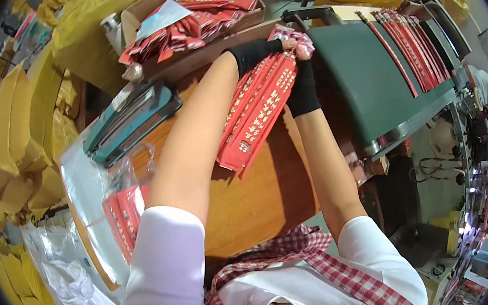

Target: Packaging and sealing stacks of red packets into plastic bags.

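A bundle of long, flat red packets (260, 111) with pale printing slants over the wooden table, its lower end toward me. Crinkled red-and-white material (293, 32) gathers at the far end. There my left hand (289, 45) and my right hand (303, 53) meet, fingers closed on the bundle's end. Black covers hide most of both hands and wrists. Which fingers press where is too small to make out. To the left of my left forearm lie more red packets (124, 217) in clear plastic.
A teal sealer-like device (129, 123) sits on the wooden table (261, 198) at left. Behind it, a cardboard box (197, 54) overflows with red packets. On the right, a green-topped surface (349, 74) carries a row of red strips (413, 49). Yellow sacks (30, 122) are stacked at far left.
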`<state>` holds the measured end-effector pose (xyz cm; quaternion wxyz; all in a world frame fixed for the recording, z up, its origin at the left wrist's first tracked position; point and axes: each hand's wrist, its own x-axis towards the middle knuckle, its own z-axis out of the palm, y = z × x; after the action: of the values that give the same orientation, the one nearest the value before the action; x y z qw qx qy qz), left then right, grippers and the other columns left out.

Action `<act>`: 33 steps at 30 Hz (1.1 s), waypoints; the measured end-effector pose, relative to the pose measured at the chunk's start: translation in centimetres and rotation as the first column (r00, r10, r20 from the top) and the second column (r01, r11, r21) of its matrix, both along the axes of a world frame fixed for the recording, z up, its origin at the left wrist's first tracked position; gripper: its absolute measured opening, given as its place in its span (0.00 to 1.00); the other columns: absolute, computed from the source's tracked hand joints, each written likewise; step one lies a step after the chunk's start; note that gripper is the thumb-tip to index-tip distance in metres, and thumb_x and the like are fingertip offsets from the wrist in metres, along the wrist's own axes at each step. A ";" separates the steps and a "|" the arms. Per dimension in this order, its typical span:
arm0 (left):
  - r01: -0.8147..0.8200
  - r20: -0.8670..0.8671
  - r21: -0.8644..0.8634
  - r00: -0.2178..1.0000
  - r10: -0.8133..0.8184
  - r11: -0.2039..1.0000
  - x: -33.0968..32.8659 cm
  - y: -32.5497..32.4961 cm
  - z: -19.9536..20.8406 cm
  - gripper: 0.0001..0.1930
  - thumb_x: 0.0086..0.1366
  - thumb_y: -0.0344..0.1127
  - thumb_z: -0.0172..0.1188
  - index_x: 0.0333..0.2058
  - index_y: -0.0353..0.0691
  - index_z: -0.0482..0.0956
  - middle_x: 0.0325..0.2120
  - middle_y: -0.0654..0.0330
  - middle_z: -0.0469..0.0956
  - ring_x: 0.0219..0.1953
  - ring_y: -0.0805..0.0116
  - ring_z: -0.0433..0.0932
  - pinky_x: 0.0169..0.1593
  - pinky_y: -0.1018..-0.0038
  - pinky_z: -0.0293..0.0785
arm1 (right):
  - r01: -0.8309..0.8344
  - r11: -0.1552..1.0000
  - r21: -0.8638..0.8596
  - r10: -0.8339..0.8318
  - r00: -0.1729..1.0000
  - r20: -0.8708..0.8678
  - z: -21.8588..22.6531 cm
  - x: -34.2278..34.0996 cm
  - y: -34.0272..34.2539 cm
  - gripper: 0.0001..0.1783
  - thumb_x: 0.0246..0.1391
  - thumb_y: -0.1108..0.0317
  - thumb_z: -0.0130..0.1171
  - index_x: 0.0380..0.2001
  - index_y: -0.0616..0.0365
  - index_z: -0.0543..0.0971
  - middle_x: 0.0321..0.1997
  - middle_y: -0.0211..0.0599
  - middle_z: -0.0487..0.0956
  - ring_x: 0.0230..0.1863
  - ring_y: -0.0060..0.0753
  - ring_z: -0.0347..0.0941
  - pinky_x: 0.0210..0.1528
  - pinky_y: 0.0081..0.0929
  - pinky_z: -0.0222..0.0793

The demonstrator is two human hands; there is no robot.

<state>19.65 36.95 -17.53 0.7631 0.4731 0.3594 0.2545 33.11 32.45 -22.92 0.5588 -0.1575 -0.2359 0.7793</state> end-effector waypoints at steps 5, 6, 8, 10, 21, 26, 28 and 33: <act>-0.242 0.020 0.119 0.970 0.241 0.963 -1.9 1.2 -5.0 0.24 0.56 0.46 0.67 0.48 0.41 0.75 0.42 0.64 0.78 0.42 0.76 0.77 0.46 0.77 0.74 | -0.159 0.983 -0.095 0.155 0.987 -0.050 -3.0 -1.1 2.4 0.31 0.53 0.48 0.58 0.52 0.59 0.70 0.48 0.41 0.77 0.45 0.37 0.76 0.51 0.34 0.72; -0.228 0.067 0.100 0.973 0.222 0.968 -2.4 -0.1 -4.9 0.26 0.55 0.45 0.67 0.50 0.41 0.73 0.44 0.63 0.77 0.45 0.75 0.76 0.49 0.76 0.72 | -0.157 0.981 -0.112 0.152 0.987 -0.055 -3.3 -1.2 1.6 0.31 0.53 0.48 0.58 0.52 0.59 0.70 0.48 0.41 0.77 0.45 0.37 0.76 0.51 0.34 0.72; -0.219 0.152 0.185 0.969 0.192 0.958 -3.9 -3.4 -3.6 0.31 0.51 0.40 0.69 0.54 0.40 0.69 0.48 0.63 0.74 0.51 0.72 0.71 0.57 0.73 0.66 | -0.127 0.987 -0.102 0.133 0.990 0.050 -3.0 -2.6 -0.2 0.30 0.53 0.49 0.57 0.52 0.60 0.70 0.45 0.39 0.78 0.44 0.34 0.76 0.51 0.32 0.72; -0.408 0.236 0.233 0.904 0.355 0.883 -5.1 -8.5 -0.2 0.41 0.41 0.35 0.75 0.56 0.38 0.65 0.49 0.60 0.72 0.52 0.70 0.71 0.57 0.72 0.65 | -0.110 0.989 0.094 0.094 0.983 0.157 -0.5 -3.7 -3.1 0.41 0.45 0.52 0.65 0.58 0.61 0.63 0.51 0.40 0.74 0.49 0.34 0.73 0.54 0.31 0.68; -0.816 0.487 -0.033 0.491 0.722 0.577 -9.4 -32.8 12.8 0.47 0.57 0.49 0.64 0.67 0.42 0.44 0.65 0.61 0.55 0.63 0.60 0.61 0.62 0.60 0.62 | -0.338 0.519 0.785 -0.023 0.913 0.408 13.5 -10.5 -17.0 0.77 0.21 0.49 0.81 0.67 0.65 0.41 0.63 0.48 0.60 0.63 0.39 0.59 0.65 0.36 0.52; -0.709 0.435 0.386 0.704 0.561 0.590 -11.6 -40.6 15.7 0.50 0.50 0.44 0.70 0.65 0.37 0.49 0.64 0.54 0.55 0.64 0.62 0.59 0.65 0.67 0.57 | -0.474 0.605 0.639 0.018 0.811 0.585 20.5 -11.2 -25.5 0.64 0.14 0.54 0.83 0.57 0.64 0.57 0.52 0.46 0.70 0.56 0.39 0.68 0.59 0.35 0.63; -0.686 0.346 0.318 0.727 0.594 0.655 -12.1 -42.2 15.5 0.45 0.50 0.44 0.69 0.62 0.37 0.55 0.58 0.56 0.63 0.60 0.63 0.64 0.62 0.67 0.61 | -0.555 0.499 0.665 -0.072 0.739 0.670 21.9 -11.7 -24.9 0.47 0.22 0.51 0.78 0.46 0.64 0.68 0.47 0.43 0.73 0.52 0.35 0.71 0.57 0.31 0.63; -0.736 0.617 0.010 0.537 0.575 0.677 -12.9 -41.7 8.5 0.34 0.48 0.46 0.69 0.52 0.37 0.67 0.44 0.60 0.74 0.48 0.71 0.74 0.52 0.73 0.70 | -0.731 0.539 0.420 0.366 0.651 0.665 16.9 -15.6 -25.7 0.36 0.31 0.55 0.72 0.46 0.63 0.76 0.51 0.37 0.74 0.52 0.34 0.70 0.57 0.27 0.61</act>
<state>6.79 -4.78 -9.07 0.6075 0.3016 0.2293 0.6982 17.50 6.73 -6.07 0.2075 -0.0603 -0.6683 0.7118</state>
